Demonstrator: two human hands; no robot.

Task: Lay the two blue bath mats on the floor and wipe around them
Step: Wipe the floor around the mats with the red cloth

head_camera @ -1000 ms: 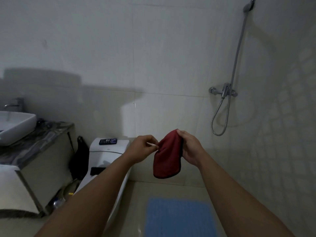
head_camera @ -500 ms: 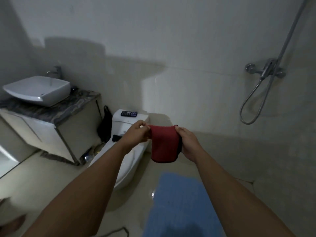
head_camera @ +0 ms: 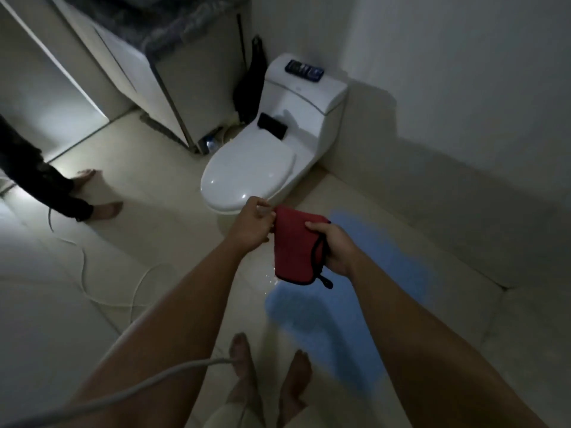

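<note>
Already, a blue bath mat [head_camera: 355, 291] lies flat on the pale tiled floor [head_camera: 154, 242], running from just beside the toilet [head_camera: 262, 168] toward the person's bare feet; whether this blue stretch is one mat or two laid end to end I cannot tell in the dim light, so the laying looks at least partly done. Wiping seems not yet begun, as I judge it: the red cloth [head_camera: 293, 251] hangs in the air above the mat's near-left edge, clear of the floor. The left hand [head_camera: 255, 222] pinches the cloth's upper corner, and the right hand [head_camera: 333, 245] grips its dark-trimmed side, fingers curled round it. A wet-looking glint shows on the floor just left of the mat. No container in view shows any contents; the toilet's lid is down.
</note>
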